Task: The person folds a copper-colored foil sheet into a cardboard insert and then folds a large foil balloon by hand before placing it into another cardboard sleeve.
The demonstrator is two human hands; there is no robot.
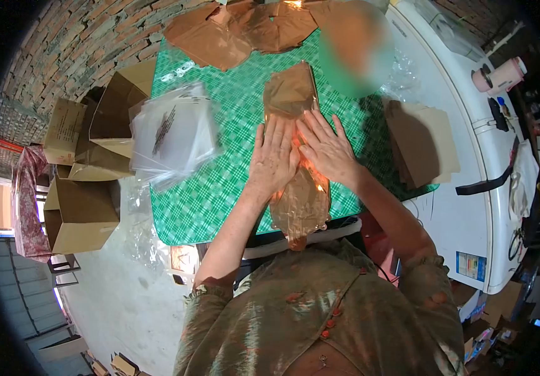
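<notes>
A long, folded piece of shiny copper-coloured foil [299, 199] lies lengthwise on the green checked tablecloth [235, 172], its near end hanging past the table's front edge. My left hand [273, 156] rests flat on its middle, fingers stretched out and pointing away from me. Beside it, my right hand [328, 150] also presses flat on the foil, with the fingers spread and the thumb towards the left hand. Neither hand grips anything. More copper-coloured foil sheets [220, 41] are spread along the far edge of the table.
Clear plastic bags [179, 128] are stacked at the left of the table. Brown cardboard sheets [430, 141] lie at the right, by a white freezer [464, 188]. Open cardboard boxes [85, 216] stand on the left, near a brick wall [88, 37]. A blurred patch hides the far right corner.
</notes>
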